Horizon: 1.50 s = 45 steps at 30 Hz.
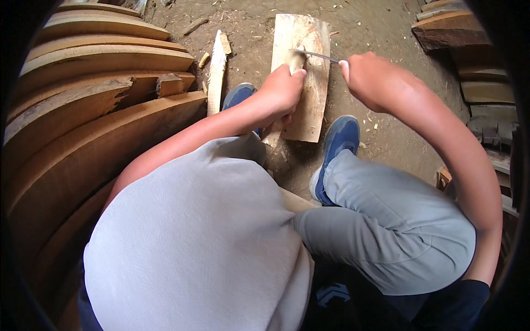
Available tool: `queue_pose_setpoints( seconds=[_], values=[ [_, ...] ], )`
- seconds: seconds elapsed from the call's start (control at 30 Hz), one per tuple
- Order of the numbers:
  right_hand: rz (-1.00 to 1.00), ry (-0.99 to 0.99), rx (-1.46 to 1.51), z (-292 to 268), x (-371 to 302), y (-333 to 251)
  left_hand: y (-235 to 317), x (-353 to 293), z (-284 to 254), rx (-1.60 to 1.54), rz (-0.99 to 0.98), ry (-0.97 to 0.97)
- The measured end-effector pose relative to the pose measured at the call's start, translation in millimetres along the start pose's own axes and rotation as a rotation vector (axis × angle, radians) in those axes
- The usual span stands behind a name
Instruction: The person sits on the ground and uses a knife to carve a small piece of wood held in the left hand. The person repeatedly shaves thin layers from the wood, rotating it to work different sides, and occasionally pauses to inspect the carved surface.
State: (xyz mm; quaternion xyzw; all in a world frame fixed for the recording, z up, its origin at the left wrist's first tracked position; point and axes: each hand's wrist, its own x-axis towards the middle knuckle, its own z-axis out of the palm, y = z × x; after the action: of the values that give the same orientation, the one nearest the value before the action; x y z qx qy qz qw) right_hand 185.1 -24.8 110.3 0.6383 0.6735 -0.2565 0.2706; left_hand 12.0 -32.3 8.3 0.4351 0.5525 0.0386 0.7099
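My left hand (pixel 282 92) is closed round a short, pale piece of wood (pixel 296 59), whose upper end pokes out above the fingers and looks blurred. In my right fist (pixel 371 80) is a thin metal tool (pixel 321 55); its handle is hidden, so I cannot tell its exact kind. The metal reaches left to the top of the pale wood and appears to touch it. Beneath both lies a flat wooden board (pixel 309 118) on the ground, between my blue shoes.
Curved wooden planks (pixel 110 58) are stacked along the left side. More timber (pixel 455 30) is piled at the right. A split wood strip (pixel 217 71) lies left of the board, with chips scattered over the dirt floor (pixel 381 143). My right shoe (pixel 341 138) stands near the board.
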Motion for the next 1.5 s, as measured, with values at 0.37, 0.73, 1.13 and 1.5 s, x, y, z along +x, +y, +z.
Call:
queue_pose_setpoints(
  seconds=[0.37, 0.73, 1.13, 1.5],
  values=[
    [0.036, 0.040, -0.042, 8.7, -8.0, -4.2, 4.5, -4.8, 16.7, 0.231, 0.082, 0.150],
    [0.049, 0.100, -0.180, 25.6, -5.4, -15.9, 13.4, -8.3, 20.5, 0.200, 0.039, 0.130],
    [0.100, 0.094, -0.207, 25.7, 3.6, -20.2, 4.4, -2.2, 18.7, 0.113, 0.065, 0.123],
    [-0.165, 0.273, -0.140, 34.0, 13.0, 14.9, 4.1, -3.8, 10.9, -0.035, 0.048, 0.048]
  ],
)
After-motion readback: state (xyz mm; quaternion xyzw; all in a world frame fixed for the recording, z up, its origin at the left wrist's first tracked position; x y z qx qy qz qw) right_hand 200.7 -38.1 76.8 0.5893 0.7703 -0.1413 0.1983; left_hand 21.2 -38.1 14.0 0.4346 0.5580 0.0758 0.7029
